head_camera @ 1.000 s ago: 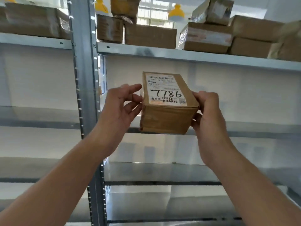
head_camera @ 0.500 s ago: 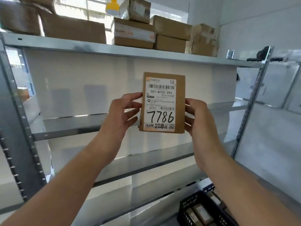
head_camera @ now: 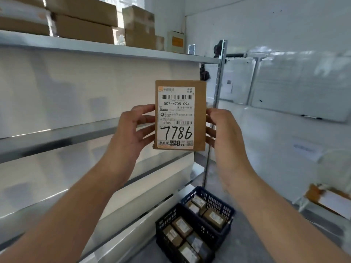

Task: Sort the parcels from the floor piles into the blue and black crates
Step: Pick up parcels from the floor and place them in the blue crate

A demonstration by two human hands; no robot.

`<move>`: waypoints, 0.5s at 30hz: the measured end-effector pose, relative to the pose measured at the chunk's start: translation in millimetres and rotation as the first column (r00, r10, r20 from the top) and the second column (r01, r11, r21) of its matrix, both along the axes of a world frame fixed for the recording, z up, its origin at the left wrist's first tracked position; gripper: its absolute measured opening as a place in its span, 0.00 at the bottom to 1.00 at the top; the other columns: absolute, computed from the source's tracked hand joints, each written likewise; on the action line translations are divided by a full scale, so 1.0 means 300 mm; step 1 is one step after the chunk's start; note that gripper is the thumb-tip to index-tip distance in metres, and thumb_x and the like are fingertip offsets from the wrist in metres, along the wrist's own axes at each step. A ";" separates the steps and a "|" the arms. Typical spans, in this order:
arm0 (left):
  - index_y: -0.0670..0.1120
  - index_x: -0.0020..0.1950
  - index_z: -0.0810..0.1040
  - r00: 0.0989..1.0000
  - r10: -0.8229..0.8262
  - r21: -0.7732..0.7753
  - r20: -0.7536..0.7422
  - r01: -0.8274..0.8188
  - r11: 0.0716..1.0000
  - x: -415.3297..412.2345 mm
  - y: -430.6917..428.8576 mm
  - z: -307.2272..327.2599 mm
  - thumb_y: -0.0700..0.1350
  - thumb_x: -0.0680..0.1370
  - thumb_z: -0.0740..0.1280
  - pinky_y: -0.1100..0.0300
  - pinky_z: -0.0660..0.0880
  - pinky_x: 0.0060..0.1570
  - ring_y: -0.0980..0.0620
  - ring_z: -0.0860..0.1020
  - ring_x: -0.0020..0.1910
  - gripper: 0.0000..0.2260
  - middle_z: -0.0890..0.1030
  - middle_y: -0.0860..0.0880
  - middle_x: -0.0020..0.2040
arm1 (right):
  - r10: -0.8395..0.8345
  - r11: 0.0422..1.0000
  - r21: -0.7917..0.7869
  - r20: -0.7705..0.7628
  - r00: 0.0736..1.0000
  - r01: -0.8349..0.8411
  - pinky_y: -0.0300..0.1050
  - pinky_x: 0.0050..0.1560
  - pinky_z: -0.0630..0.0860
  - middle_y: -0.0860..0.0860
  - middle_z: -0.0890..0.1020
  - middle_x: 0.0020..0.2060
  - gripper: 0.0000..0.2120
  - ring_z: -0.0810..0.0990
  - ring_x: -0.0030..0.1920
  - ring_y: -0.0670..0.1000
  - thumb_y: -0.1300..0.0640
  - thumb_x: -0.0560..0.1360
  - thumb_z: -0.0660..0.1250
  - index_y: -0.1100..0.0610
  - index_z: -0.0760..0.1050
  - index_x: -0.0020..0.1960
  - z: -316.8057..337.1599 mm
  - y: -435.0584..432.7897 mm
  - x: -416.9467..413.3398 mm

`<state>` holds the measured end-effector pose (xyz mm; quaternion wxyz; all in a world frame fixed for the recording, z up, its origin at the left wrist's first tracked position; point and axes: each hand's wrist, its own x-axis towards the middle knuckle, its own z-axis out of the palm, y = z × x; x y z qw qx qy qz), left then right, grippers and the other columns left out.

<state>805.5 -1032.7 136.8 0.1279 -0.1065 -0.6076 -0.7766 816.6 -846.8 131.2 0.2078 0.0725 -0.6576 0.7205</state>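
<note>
Both hands hold a flat cardboard parcel (head_camera: 180, 115) upright at chest height, its label marked 7786 facing the camera; the left hand (head_camera: 131, 133) pinches its left edge with curled fingers and thumb; the right hand (head_camera: 224, 135) grips the right edge likewise; below, on the floor beside the metal shelving (head_camera: 76, 48), a blue crate (head_camera: 226, 205) and a black crate (head_camera: 163, 223) sit touching, each holding small parcels; cardboard boxes (head_camera: 83, 19) line the top shelf.

The held parcel (head_camera: 180, 114) stands upright between left hand (head_camera: 133, 130) and right hand (head_camera: 222, 133), boxes (head_camera: 85, 25) sit on the top shelf (head_camera: 114, 50) up left, and below on the floor (head_camera: 247, 234) the near crate (head_camera: 164, 220) sits just before the far crate (head_camera: 218, 201), other parcels (head_camera: 182, 225) in both.
</note>
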 end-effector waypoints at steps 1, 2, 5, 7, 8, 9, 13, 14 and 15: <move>0.47 0.65 0.79 1.000 -0.012 0.003 0.012 0.012 1.000 -0.026 0.055 -0.015 0.56 0.74 0.58 0.45 0.78 0.64 0.45 0.83 0.58 0.25 0.84 0.45 0.56 | -0.021 1.000 -0.001 0.012 1.000 0.021 0.31 0.39 0.79 0.47 0.88 0.51 0.15 0.86 0.48 0.40 0.49 0.86 0.57 0.54 0.79 0.62 -0.017 0.052 -0.016; 0.47 0.65 0.80 0.999 -0.023 -0.003 0.024 0.023 1.000 -0.052 0.105 -0.031 0.57 0.74 0.58 0.45 0.78 0.63 0.45 0.83 0.57 0.25 0.84 0.45 0.56 | -0.042 0.999 -0.004 0.025 0.999 0.042 0.31 0.39 0.79 0.47 0.87 0.51 0.15 0.86 0.49 0.40 0.49 0.86 0.57 0.55 0.78 0.62 -0.035 0.098 -0.031; 0.48 0.65 0.80 0.996 -0.070 -0.039 0.053 0.072 0.997 -0.139 0.245 -0.072 0.57 0.75 0.58 0.45 0.78 0.63 0.45 0.83 0.57 0.24 0.83 0.43 0.58 | -0.090 0.995 -0.026 0.073 0.993 0.092 0.33 0.41 0.81 0.45 0.87 0.48 0.14 0.86 0.49 0.41 0.51 0.86 0.58 0.57 0.77 0.63 -0.086 0.224 -0.088; 0.48 0.65 0.80 0.993 -0.094 -0.049 0.075 0.098 0.994 -0.209 0.327 -0.099 0.57 0.75 0.58 0.45 0.78 0.63 0.45 0.83 0.57 0.24 0.83 0.43 0.58 | -0.125 0.991 -0.038 0.096 0.988 0.129 0.34 0.42 0.82 0.45 0.87 0.48 0.15 0.86 0.49 0.43 0.51 0.86 0.57 0.58 0.77 0.63 -0.114 0.300 -0.137; 0.48 0.64 0.80 0.991 -0.102 -0.054 0.086 0.107 0.993 -0.247 0.364 -0.113 0.57 0.75 0.58 0.45 0.78 0.63 0.46 0.84 0.56 0.23 0.83 0.44 0.58 | -0.141 0.989 -0.032 0.104 0.985 0.145 0.33 0.41 0.81 0.45 0.87 0.48 0.15 0.86 0.49 0.42 0.51 0.87 0.57 0.58 0.77 0.64 -0.129 0.334 -0.167; 0.49 0.63 0.81 0.989 -0.110 -0.058 0.099 0.116 0.992 -0.289 0.398 -0.128 0.57 0.77 0.58 0.46 0.78 0.63 0.47 0.84 0.56 0.22 0.83 0.45 0.56 | -0.154 0.987 -0.024 0.113 0.981 0.158 0.32 0.41 0.80 0.46 0.87 0.47 0.14 0.86 0.48 0.40 0.51 0.87 0.56 0.57 0.77 0.63 -0.145 0.367 -0.200; 0.51 0.60 0.82 0.978 -0.124 -0.068 0.168 0.137 0.988 -0.489 0.516 -0.206 0.52 0.84 0.55 0.44 0.77 0.65 0.48 0.84 0.54 0.17 0.84 0.49 0.52 | -0.206 0.977 -0.013 0.170 0.964 0.211 0.32 0.42 0.80 0.43 0.87 0.47 0.12 0.86 0.50 0.40 0.52 0.87 0.57 0.53 0.77 0.62 -0.221 0.472 -0.364; 0.51 0.60 0.82 0.973 -0.125 -0.066 0.193 0.140 0.988 -0.542 0.543 -0.228 0.52 0.84 0.55 0.44 0.77 0.65 0.48 0.85 0.54 0.17 0.84 0.49 0.52 | -0.214 0.976 -0.007 0.187 0.959 0.219 0.32 0.42 0.80 0.42 0.87 0.47 0.11 0.86 0.49 0.40 0.52 0.87 0.58 0.53 0.77 0.62 -0.241 0.492 -0.411; 0.51 0.60 0.82 0.969 -0.129 -0.063 0.212 0.146 0.987 -0.595 0.570 -0.252 0.53 0.83 0.56 0.44 0.78 0.64 0.48 0.85 0.53 0.16 0.85 0.50 0.51 | -0.223 0.974 -0.003 0.205 0.953 0.228 0.31 0.41 0.80 0.42 0.88 0.46 0.10 0.86 0.49 0.39 0.53 0.87 0.58 0.53 0.76 0.62 -0.262 0.511 -0.460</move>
